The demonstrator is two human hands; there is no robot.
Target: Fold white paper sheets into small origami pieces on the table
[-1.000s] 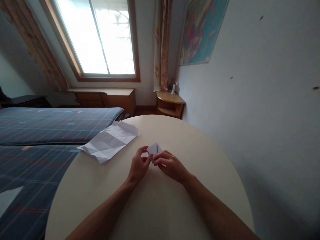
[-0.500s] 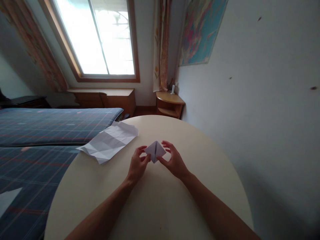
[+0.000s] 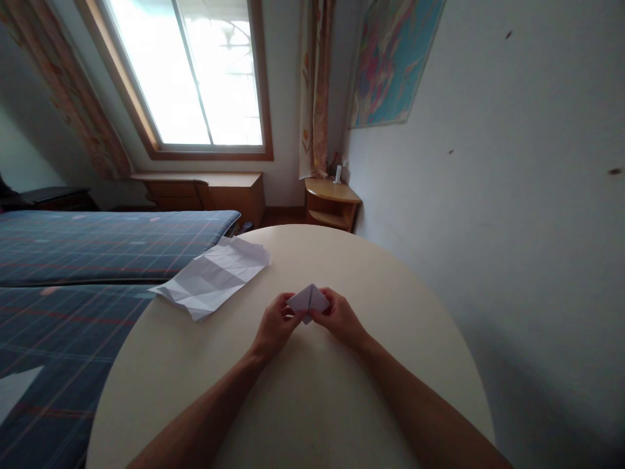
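A small piece of folded white paper (image 3: 309,299), diamond-shaped with a dark slit down its middle, is held between both hands above the round table. My left hand (image 3: 280,322) grips its left side, thumb on the near face and fingers behind. On the other side, my right hand (image 3: 338,316) pinches the right part, its thumb close to the left thumb near the lower point. The fingertips behind the paper are partly hidden.
A large creased white sheet (image 3: 215,277) lies on the cream round table (image 3: 312,391) at its left edge. Left of the table are blue plaid mattresses (image 3: 73,326), with another white paper (image 3: 17,391) on one. A white wall (image 3: 512,228) runs along the right.
Both hands have closed in on the folded paper, and the right fingers, spread before, now grip it. The paper has shifted slightly right, and its slit looks narrower.
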